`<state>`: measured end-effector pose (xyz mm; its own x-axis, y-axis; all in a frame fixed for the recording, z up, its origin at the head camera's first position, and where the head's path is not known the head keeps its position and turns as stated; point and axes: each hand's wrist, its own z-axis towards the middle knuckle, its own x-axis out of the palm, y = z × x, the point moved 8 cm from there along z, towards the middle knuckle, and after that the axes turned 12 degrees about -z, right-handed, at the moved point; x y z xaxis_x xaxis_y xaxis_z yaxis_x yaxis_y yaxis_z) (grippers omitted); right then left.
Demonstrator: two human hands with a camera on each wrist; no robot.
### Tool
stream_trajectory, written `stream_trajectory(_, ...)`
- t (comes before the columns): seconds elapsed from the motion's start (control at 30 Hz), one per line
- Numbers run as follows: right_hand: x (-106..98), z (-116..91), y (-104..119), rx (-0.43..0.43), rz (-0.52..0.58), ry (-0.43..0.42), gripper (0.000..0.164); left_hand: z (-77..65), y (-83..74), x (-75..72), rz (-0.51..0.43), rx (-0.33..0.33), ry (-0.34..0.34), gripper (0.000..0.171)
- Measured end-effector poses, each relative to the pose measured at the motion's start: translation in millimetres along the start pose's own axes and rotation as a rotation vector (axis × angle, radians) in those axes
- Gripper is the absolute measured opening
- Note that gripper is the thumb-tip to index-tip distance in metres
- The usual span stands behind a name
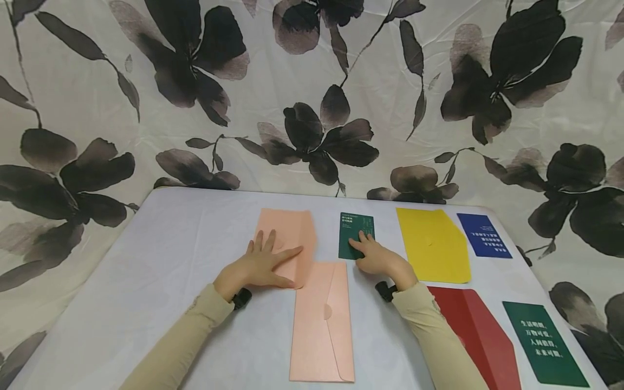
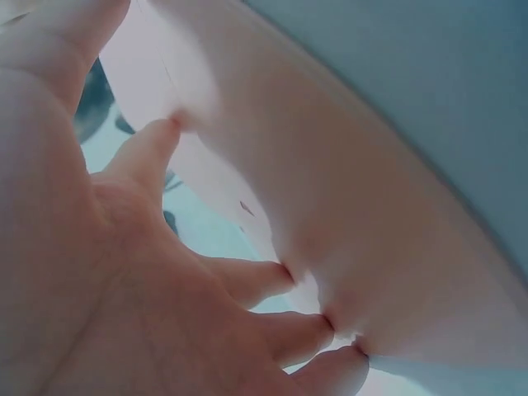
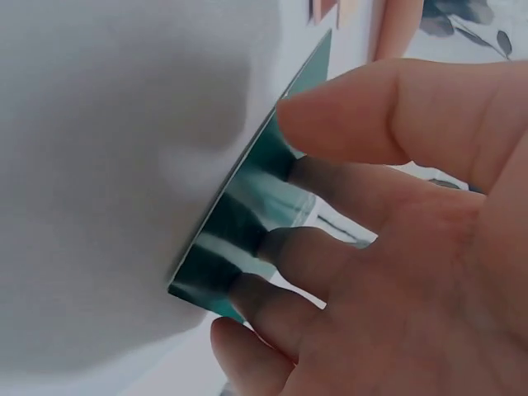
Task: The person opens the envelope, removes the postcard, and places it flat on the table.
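Behind the white-covered desk (image 1: 131, 292) hung a flowered cloth (image 1: 414, 100). Toward the desk's right side lay a red envelope (image 1: 482, 336), partly hidden by a beige sleeve (image 1: 434, 336), with a yellow envelope (image 1: 431, 244) beyond it. Around the middle, a near pink envelope (image 1: 314, 330) met the corner of a far pink envelope (image 1: 285, 225). The left hand (image 1: 260, 265), fingers spread wide, rested on the far pink one; the right hand (image 1: 380, 257) had its fingers slightly apart. Along the right edge lay a lettered green card (image 1: 546, 360) and a blue card (image 1: 480, 225). Under the right hand's fingertips, between the far pink and yellow envelopes, was a dark green card (image 1: 350, 235).
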<state>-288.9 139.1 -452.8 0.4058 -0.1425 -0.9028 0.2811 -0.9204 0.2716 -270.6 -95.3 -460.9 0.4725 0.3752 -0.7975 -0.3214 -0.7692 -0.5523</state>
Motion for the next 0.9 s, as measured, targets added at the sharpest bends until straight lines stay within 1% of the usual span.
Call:
stream_trajectory(0.17, -1, 7, 2, 0.031, -0.014, 0.014, 0.062, 0.0, 9.8, 0.1, -0.005, -0.001, 0.004, 0.085)
stream_trajectory(0.3, -1, 11, 4, 0.047, -0.033, 0.031, 0.063, -2.2, 14.3, -2.4, -0.016, -0.002, 0.007, 0.083)
stream_trajectory(0.47, -4, 14, 9, 0.056, -0.049, 0.039, 0.062, -7.6, 20.0, -7.9, -0.027, -0.001, 0.002, 0.082)
stream_trajectory(0.6, -5, 15, 13, 0.060, -0.052, 0.035, 0.061, -11.5, 28.3, -11.4, -0.038, -0.001, 0.000, 0.083)
stream_trajectory(0.8, -5, 19, 17, 0.063, -0.046, 0.031, 0.060, -20.7, 36.1, -18.8, -0.083, -0.010, 0.006, 0.083)
stream_trajectory(0.9, -6, 21, 19, 0.068, -0.045, 0.037, 0.060, -24.0, 41.3, -21.9, -0.087, -0.007, -0.001, 0.083)
